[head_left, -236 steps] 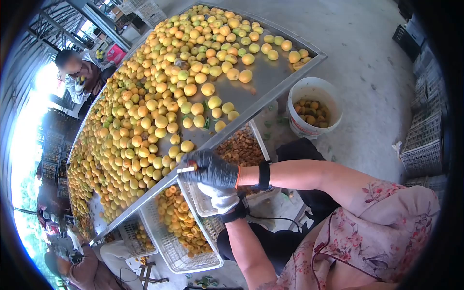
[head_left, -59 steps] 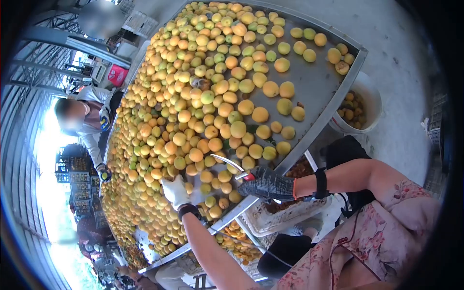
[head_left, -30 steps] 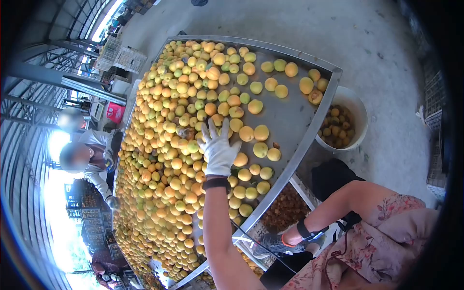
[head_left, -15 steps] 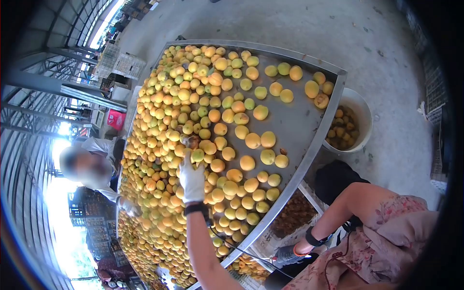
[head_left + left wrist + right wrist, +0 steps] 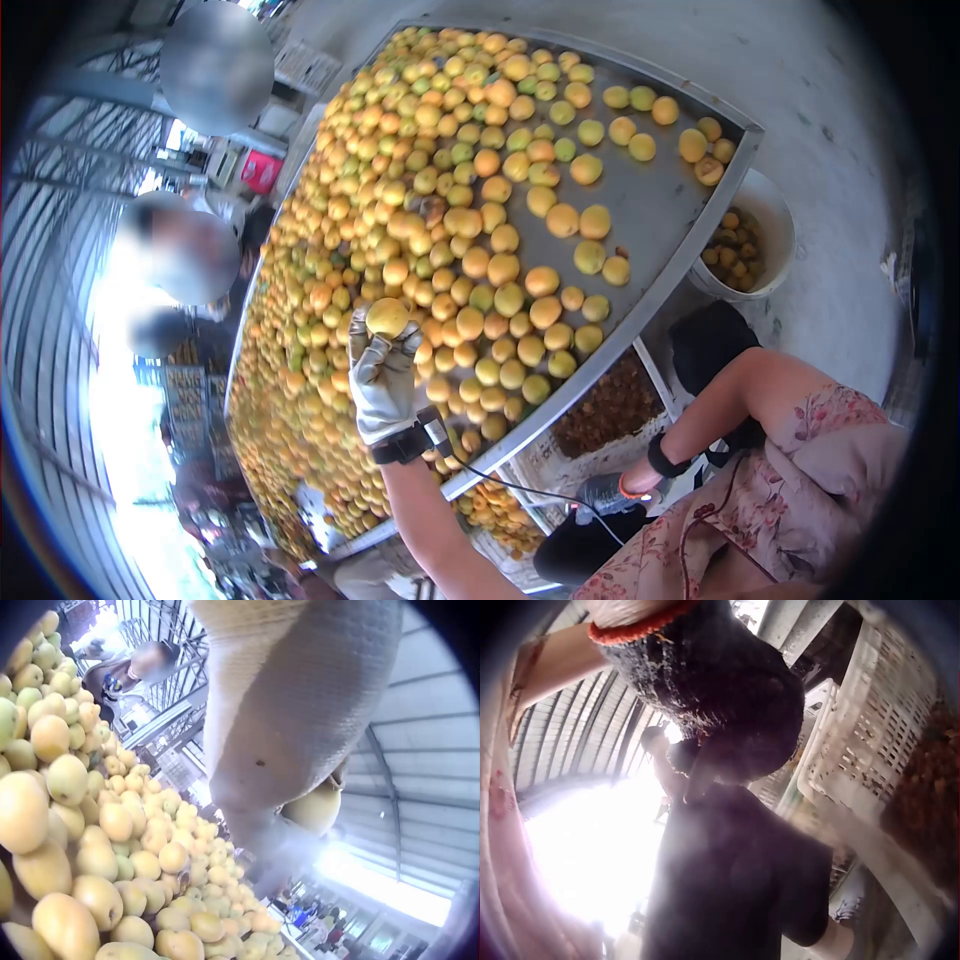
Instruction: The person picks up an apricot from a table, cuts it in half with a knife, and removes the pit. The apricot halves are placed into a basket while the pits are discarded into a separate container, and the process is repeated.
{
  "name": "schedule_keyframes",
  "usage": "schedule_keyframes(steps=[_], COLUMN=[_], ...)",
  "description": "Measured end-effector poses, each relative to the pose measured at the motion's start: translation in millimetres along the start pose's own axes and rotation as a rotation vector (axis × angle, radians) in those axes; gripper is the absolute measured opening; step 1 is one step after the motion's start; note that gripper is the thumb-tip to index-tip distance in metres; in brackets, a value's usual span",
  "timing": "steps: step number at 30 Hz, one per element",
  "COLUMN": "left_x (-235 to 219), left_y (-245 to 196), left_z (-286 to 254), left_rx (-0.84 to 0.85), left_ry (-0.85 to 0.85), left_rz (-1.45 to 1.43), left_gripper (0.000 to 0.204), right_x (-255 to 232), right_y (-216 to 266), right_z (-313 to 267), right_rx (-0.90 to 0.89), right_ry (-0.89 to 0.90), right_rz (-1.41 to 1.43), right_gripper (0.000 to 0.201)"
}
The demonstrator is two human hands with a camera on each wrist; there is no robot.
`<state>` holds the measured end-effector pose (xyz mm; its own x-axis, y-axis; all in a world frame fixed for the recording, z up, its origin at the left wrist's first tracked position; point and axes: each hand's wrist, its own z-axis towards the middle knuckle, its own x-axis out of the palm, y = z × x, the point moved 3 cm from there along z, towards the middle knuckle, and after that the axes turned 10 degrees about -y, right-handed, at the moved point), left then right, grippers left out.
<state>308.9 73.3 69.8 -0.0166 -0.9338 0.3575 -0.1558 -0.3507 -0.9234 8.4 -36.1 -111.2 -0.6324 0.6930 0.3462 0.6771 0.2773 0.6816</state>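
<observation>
My left hand [image 5: 382,390], in a white glove, is raised over the fruit heap and holds an apricot [image 5: 388,318] between bent fingers and thumb. In the left wrist view that apricot [image 5: 315,810] shows partly behind the glove. Loose apricots [image 5: 470,322] cover much of the metal table [image 5: 655,215]. My right hand [image 5: 603,493], in a dark glove with an orange cuff, is low by my knee with curled fingers. A small red bit of the knife handle [image 5: 575,508] shows at its fingers; the blade is hidden. The right wrist view shows the dark glove [image 5: 735,697] from close up.
A white bucket [image 5: 785,245] with fruit stands on the floor at the table's right corner. Under the near edge are a crate [image 5: 545,470] with brown pits and another with halved apricots [image 5: 505,515]. Other people are across the table at left. A cable [image 5: 520,487] runs from my left wrist.
My left hand has gone from reaching among the apricots to lifting one above the heap. My right hand, over the table with a curved knife two seconds ago, has come down by my knee.
</observation>
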Motion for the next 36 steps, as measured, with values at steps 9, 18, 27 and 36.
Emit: schedule_keyframes(steps=[9,18,27,36], left_x=[-182.0,-393.7,-268.7,-233.8], left_y=[-39.2,4.1,-32.5,8.8], left_z=[-246.6,-397.9,-272.9,-91.4], left_rx=[0.212,0.194,0.117,0.136], left_ry=[-0.547,-0.993,-1.349,-0.391], left_rz=[-0.014,-0.281,0.411,1.634], left_gripper=[0.039,0.037,0.048,0.065], right_x=[-0.4,5.4,-2.4,-18.6], right_y=[-18.3,-14.9,-8.8,18.4], right_z=[0.6,4.2,13.4,6.9], right_rx=[0.085,0.082,-0.259,-0.116], right_ry=[0.006,-0.048,-0.104,-0.160], right_rz=[-0.010,-0.182,-0.421,-0.299], right_gripper=[0.013,0.030,0.033,0.019])
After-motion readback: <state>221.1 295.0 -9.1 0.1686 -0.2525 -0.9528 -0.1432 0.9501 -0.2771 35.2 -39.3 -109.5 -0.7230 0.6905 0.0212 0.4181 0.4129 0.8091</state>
